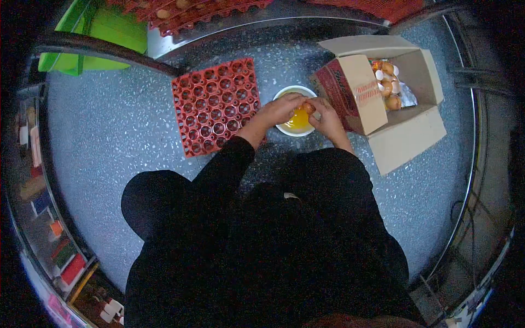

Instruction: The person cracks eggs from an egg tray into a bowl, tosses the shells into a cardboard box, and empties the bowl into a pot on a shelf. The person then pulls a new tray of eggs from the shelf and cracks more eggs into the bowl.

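A white bowl (296, 134) stands on the speckled floor, with yellow egg liquid (297, 119) in it. Above its rim, my left hand (280, 111) and my right hand (328, 121) meet with bent fingers around a brown egg (310, 107). Whether its shell is whole or split is hard to make out, as the fingers hide much of it. To the left of my hands lies a red plastic egg tray (219, 104), its cups showing no eggs. My left wrist passes close by the tray's right edge.
On the right, an open cardboard box (404, 139) holds several brown eggshells (389, 86) and a clear plastic piece. Red egg trays (202, 13) are stacked on a shelf at the back, beside a green bin (112, 41). Shelves with goods line both sides.
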`<control>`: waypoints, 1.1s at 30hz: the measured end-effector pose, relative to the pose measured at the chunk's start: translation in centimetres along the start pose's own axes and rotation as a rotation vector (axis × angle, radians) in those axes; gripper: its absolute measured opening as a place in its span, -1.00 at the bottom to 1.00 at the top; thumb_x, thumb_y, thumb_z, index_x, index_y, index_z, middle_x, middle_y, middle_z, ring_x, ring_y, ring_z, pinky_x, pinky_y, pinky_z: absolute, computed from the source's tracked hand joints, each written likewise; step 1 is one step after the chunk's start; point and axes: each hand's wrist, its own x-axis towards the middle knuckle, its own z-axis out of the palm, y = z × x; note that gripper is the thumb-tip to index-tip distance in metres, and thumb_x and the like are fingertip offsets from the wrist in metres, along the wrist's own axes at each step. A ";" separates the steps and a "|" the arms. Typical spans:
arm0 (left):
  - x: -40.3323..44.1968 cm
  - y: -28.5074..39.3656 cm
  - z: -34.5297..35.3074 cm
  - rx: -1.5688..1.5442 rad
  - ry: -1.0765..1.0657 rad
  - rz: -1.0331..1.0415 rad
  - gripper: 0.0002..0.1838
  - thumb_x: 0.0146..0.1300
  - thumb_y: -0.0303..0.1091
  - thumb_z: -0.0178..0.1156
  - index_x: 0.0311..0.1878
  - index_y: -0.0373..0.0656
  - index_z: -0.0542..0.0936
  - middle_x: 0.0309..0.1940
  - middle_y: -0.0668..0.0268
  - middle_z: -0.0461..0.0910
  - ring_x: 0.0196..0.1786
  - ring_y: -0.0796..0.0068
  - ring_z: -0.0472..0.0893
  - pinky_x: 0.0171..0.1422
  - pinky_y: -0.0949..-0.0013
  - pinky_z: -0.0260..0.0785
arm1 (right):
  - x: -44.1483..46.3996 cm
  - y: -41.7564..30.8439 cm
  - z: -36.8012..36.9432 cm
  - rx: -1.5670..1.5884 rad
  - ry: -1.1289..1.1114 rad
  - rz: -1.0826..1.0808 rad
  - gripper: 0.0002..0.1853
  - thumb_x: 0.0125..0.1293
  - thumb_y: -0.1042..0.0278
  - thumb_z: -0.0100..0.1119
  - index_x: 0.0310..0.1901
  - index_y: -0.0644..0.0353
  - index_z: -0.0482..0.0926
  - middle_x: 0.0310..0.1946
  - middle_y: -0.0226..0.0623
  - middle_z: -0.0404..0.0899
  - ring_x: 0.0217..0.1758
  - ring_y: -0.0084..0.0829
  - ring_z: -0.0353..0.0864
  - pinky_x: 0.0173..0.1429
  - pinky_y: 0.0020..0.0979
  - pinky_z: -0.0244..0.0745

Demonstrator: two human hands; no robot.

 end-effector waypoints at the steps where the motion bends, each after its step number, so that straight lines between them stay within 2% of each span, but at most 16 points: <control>1: 0.1 0.2 -0.2 0.013 0.020 0.027 -0.47 -0.08 -0.64 -0.08 0.07 -0.11 0.31 0.01 0.13 0.34 0.08 0.14 0.33 0.15 0.28 0.20 | -0.2 -0.2 -0.1 -0.001 0.007 0.006 -0.56 -0.11 0.47 0.13 -0.07 0.18 0.39 -0.14 -0.10 0.42 -0.05 -0.12 0.37 0.06 -0.30 0.29; 7: 0.2 2.3 -1.2 0.080 0.065 0.019 -0.52 -0.10 -0.64 0.00 0.01 -0.22 0.34 -0.04 0.06 0.37 0.06 0.09 0.35 0.14 0.26 0.21 | -0.6 -1.5 0.3 -0.135 0.120 -0.026 -0.55 -0.12 0.44 0.16 -0.10 0.21 0.33 -0.16 -0.07 0.32 -0.09 -0.07 0.35 0.03 -0.24 0.28; 10: 0.3 0.0 -0.3 0.052 0.141 0.162 -0.52 -0.07 -0.61 0.02 0.03 -0.23 0.33 -0.05 0.06 0.38 0.05 0.09 0.36 0.13 0.24 0.23 | -0.3 -2.5 -0.3 -0.160 0.113 0.005 -0.54 -0.12 0.48 0.18 -0.09 0.20 0.33 -0.19 -0.13 0.30 -0.08 -0.10 0.34 0.01 -0.30 0.30; 11: 0.7 2.9 -2.5 0.076 0.119 0.035 -0.45 -0.14 -0.59 0.03 0.06 -0.20 0.34 -0.01 0.09 0.37 0.04 0.16 0.38 0.12 0.30 0.25 | -0.3 -3.2 -0.9 -0.086 0.118 0.033 -0.53 -0.12 0.47 0.19 -0.08 0.21 0.33 -0.19 -0.11 0.29 -0.09 -0.10 0.34 0.01 -0.30 0.30; 13: 2.4 5.5 -4.6 0.069 0.157 0.104 -0.43 -0.17 -0.60 0.04 0.06 -0.20 0.33 -0.02 0.09 0.37 0.03 0.16 0.39 0.11 0.30 0.26 | -0.1 -4.1 -2.7 0.012 0.215 -0.031 -0.52 -0.13 0.45 0.21 -0.09 0.24 0.34 -0.22 -0.11 0.31 -0.11 -0.14 0.36 -0.02 -0.29 0.30; 16: 5.6 10.9 -8.0 0.112 0.222 0.171 -0.40 -0.18 -0.55 0.07 0.08 -0.20 0.32 -0.02 0.10 0.39 0.00 0.15 0.41 0.07 0.31 0.30 | -0.5 -7.7 -8.3 -0.113 0.398 -0.183 -0.54 -0.09 0.39 0.17 -0.08 0.24 0.33 -0.20 -0.06 0.33 -0.11 -0.12 0.35 -0.04 -0.26 0.31; 20: 13.7 16.5 -8.2 0.000 0.206 0.483 -0.47 -0.01 -0.43 0.03 0.13 -0.16 0.27 0.08 0.05 0.30 0.17 0.18 0.27 0.23 0.24 0.11 | -2.2 -8.7 -15.4 -0.272 0.673 -0.122 -0.59 -0.12 0.46 0.19 -0.13 0.25 0.41 -0.27 -0.15 0.41 -0.14 -0.19 0.40 -0.03 -0.31 0.31; 22: 17.7 16.9 -5.9 0.012 0.167 0.518 -0.49 0.06 -0.36 -0.01 0.15 -0.10 0.25 0.13 0.04 0.22 0.24 0.11 0.15 0.30 -0.01 -0.13 | -3.3 -6.9 -18.1 -0.286 0.759 0.021 -0.59 -0.09 0.47 0.18 -0.10 0.24 0.41 -0.21 -0.14 0.43 -0.09 -0.18 0.40 -0.02 -0.32 0.31; 24: 19.7 17.6 -4.1 0.249 0.193 0.339 -0.48 0.10 -0.33 -0.05 0.20 -0.02 0.19 0.20 0.06 0.13 0.28 0.02 0.04 0.23 -0.29 -0.40 | -3.9 -4.5 -19.7 -0.294 0.758 0.200 -0.54 -0.05 0.46 0.17 -0.02 0.23 0.38 -0.13 -0.14 0.43 -0.13 -0.28 0.43 -0.07 -0.39 0.35; 26: 20.6 16.7 -2.3 0.359 0.240 0.305 -0.44 0.02 -0.33 0.02 0.18 -0.02 0.22 0.20 0.03 0.10 0.28 -0.02 0.01 0.20 -0.34 -0.45 | -4.7 0.3 -20.2 -0.334 0.724 0.255 -0.50 -0.03 0.44 0.17 0.03 0.23 0.36 -0.10 -0.15 0.43 -0.21 -0.40 0.47 -0.13 -0.45 0.38; 28: 19.4 16.0 -3.1 0.466 0.270 0.264 -0.40 -0.06 -0.33 0.08 0.16 -0.02 0.24 0.21 0.01 0.07 0.29 -0.05 -0.02 0.17 -0.39 -0.50 | -5.4 3.6 -19.9 -0.786 0.672 0.163 -0.56 0.04 0.33 0.15 -0.01 0.26 0.39 -0.12 -0.18 0.46 -0.29 -0.48 0.48 -0.17 -0.51 0.37; 29: 18.3 16.2 -3.7 0.423 0.283 0.257 -0.38 -0.08 -0.32 0.11 0.15 -0.03 0.25 0.20 -0.04 0.07 0.28 -0.06 -0.01 0.17 -0.39 -0.49 | -4.9 2.7 -19.6 -0.768 0.663 0.140 -0.56 0.04 0.33 0.15 -0.01 0.26 0.39 -0.12 -0.18 0.46 -0.29 -0.48 0.48 -0.17 -0.51 0.37; 30: 17.3 16.2 -4.3 0.375 0.291 0.249 -0.37 -0.11 -0.31 0.14 0.14 -0.04 0.26 0.19 -0.09 0.07 0.27 -0.07 0.01 0.17 -0.38 -0.49 | -4.9 1.8 -19.6 -0.533 0.562 0.331 -0.58 0.06 0.28 0.14 -0.03 0.28 0.41 -0.16 -0.17 0.48 -0.28 -0.45 0.49 -0.14 -0.49 0.36; 31: 17.0 15.7 -4.6 0.370 0.225 0.109 -0.35 -0.10 -0.15 0.11 0.14 -0.06 0.26 0.19 -0.08 0.07 0.26 -0.09 0.02 0.18 -0.37 -0.46 | -4.6 1.2 -19.2 -0.299 0.451 0.520 -0.58 0.08 0.24 0.12 -0.06 0.30 0.42 -0.20 -0.16 0.50 -0.26 -0.42 0.50 -0.12 -0.48 0.35; 32: 16.4 15.1 -4.8 0.376 0.224 0.098 -0.35 -0.10 -0.15 0.11 0.14 -0.06 0.26 0.19 -0.08 0.07 0.26 -0.09 0.02 0.18 -0.37 -0.46 | -4.1 1.6 -18.2 -0.290 0.443 0.514 -0.58 0.08 0.24 0.12 -0.06 0.30 0.42 -0.20 -0.16 0.50 -0.26 -0.42 0.50 -0.12 -0.48 0.35; 33: 15.7 14.6 -4.7 0.345 0.225 -0.105 -0.34 -0.08 -0.04 0.07 0.14 -0.07 0.27 0.19 -0.05 0.08 0.25 -0.11 0.02 0.17 -0.37 -0.44 | -4.0 2.3 -17.2 -0.118 0.300 0.487 -0.58 0.08 0.26 0.12 -0.06 0.34 0.39 -0.16 -0.13 0.45 -0.17 -0.36 0.46 -0.06 -0.42 0.33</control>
